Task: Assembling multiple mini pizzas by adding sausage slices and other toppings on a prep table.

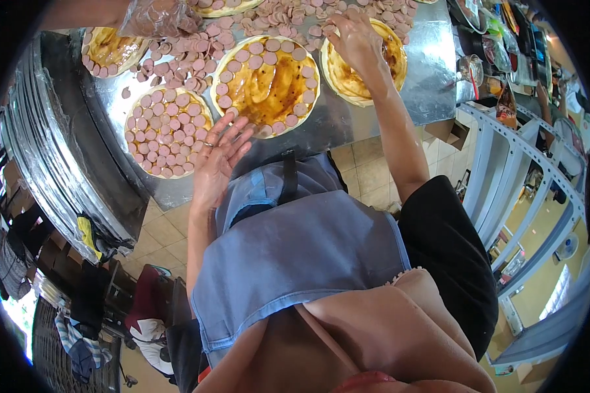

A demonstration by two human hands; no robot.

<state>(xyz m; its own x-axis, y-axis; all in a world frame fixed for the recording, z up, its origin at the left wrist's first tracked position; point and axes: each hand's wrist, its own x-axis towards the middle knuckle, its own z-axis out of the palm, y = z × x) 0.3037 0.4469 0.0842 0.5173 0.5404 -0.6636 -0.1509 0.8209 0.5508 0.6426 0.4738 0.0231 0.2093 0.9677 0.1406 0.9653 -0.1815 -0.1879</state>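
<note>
My left hand (223, 154) is open, palm up and fingers spread, holding nothing. It hovers at the table's front edge, between a pizza base covered in sausage slices (167, 134) and a sauced base with slices around its rim (269, 85). My right hand (357, 40) reaches over another sauced pizza base (354, 82), on which I see no slices on the visible part. Its fingers are curled together at that base's far left rim, beside a pile of loose pink sausage slices (295, 19). Whatever they pinch is too small to make out.
A co-worker's plastic-gloved hand (160, 18) is at the far left, above another partly topped base (113, 49). The bases lie on a metal table (432, 72). Stacked metal trays (52, 144) stand at left; a grey metal rack (518, 157) stands at right.
</note>
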